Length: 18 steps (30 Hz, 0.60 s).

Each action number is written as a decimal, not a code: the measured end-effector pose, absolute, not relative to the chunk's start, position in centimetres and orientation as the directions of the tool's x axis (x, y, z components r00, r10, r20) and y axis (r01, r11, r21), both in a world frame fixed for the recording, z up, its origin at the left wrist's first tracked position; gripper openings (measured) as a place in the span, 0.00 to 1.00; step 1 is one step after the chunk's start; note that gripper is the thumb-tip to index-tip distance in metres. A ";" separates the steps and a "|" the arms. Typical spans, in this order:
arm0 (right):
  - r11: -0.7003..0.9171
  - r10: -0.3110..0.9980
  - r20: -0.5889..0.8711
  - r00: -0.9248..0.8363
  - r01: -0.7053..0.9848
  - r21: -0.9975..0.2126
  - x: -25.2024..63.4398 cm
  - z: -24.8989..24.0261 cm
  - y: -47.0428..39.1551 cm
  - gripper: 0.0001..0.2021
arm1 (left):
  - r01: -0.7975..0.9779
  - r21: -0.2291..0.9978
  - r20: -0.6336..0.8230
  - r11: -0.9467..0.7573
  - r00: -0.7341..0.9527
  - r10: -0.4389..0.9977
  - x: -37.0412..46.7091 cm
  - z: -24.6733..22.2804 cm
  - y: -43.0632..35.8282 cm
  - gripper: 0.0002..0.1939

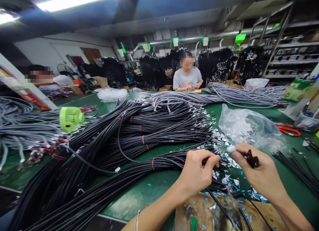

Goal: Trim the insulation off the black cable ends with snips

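My left hand (198,171) is closed in a pinch above the near ends of the black cables. What its fingertips hold is too small to make out. Just to the right, my right hand (260,173) is closed around a small dark brown object (252,159), whose kind I cannot tell. A white covering (231,149) sits at the tip of that hand's thumb. Bundles of black cables (139,141), tied with red bands, lie across the table with stripped ends toward my hands. Below my hands is a worn wooden board (184,214) with blue scraps and loose black cable pieces.
A clear plastic bag (246,124) of white scraps lies right, by red-handled scissors (289,129). A green fan (71,119) stands left among grey cables (37,134). More grey cables lie at the back, where a person (188,78) sits. Loose black cables (299,168) lie far right.
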State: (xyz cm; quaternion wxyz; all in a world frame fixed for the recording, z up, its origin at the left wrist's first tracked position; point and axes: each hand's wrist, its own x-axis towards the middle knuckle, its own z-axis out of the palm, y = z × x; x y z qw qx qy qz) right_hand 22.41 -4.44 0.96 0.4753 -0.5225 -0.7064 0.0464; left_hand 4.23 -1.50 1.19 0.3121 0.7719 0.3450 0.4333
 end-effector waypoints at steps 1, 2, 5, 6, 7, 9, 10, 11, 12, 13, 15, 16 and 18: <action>0.486 0.776 0.629 -0.041 0.674 -0.556 22.0 1.0 -4.5 0.05 | 0.262 0.780 0.456 -0.568 0.382 0.803 4.2 1.2 -1.5 0.16; 0.509 0.768 0.638 -0.057 0.660 -0.553 21.7 1.1 -4.6 0.04 | 0.263 0.778 0.460 -0.571 0.380 0.802 4.3 1.1 -1.5 0.16; 0.511 0.755 0.655 -0.026 0.649 -0.563 21.4 1.1 -4.8 0.03 | 0.272 0.767 0.476 -0.581 0.366 0.800 4.3 1.0 -1.6 0.14; 0.502 0.753 0.658 -0.005 0.652 -0.569 21.4 1.0 -4.9 0.03 | 0.273 0.763 0.487 -0.586 0.354 0.798 4.3 1.0 -1.7 0.12; 0.490 0.753 0.658 0.016 0.654 -0.577 21.4 1.0 -5.0 0.03 | 0.273 0.757 0.503 -0.594 0.336 0.796 4.3 0.9 -1.7 0.11; 0.474 0.765 0.643 0.027 0.653 -0.591 21.4 1.0 -5.1 0.04 | 0.264 0.742 0.546 -0.617 0.296 0.784 4.4 0.8 -1.8 0.09; 0.474 0.775 0.632 0.014 0.648 -0.595 21.3 1.0 -5.2 0.04 | 0.257 0.733 0.568 -0.630 0.280 0.774 4.4 0.7 -1.9 0.09; 0.480 0.782 0.624 -0.005 0.644 -0.596 21.3 1.0 -5.3 0.05 | 0.250 0.725 0.586 -0.642 0.267 0.765 4.4 0.7 -1.9 0.08; 0.487 0.784 0.620 -0.023 0.642 -0.592 21.2 1.0 -5.3 0.05 | 0.245 0.718 0.599 -0.651 0.259 0.758 4.4 0.6 -2.0 0.07; 0.497 0.781 0.623 -0.038 0.643 -0.583 21.1 1.1 -5.4 0.05 | 0.242 0.715 0.605 -0.656 0.257 0.754 4.4 0.6 -2.0 0.07; 0.517 0.764 0.643 -0.054 0.647 -0.561 21.0 1.1 -5.4 0.05 | 0.239 0.716 0.605 -0.656 0.258 0.754 4.4 0.6 -2.1 0.07; 0.526 0.756 0.652 -0.058 0.646 -0.553 20.9 1.1 -5.4 0.05 | 0.238 0.718 0.602 -0.654 0.258 0.755 4.4 0.6 -2.1 0.07; 0.539 0.743 0.667 -0.052 0.638 -0.550 20.8 1.1 -5.4 0.04 | 0.234 0.724 0.597 -0.649 0.260 0.759 4.4 0.7 -2.1 0.07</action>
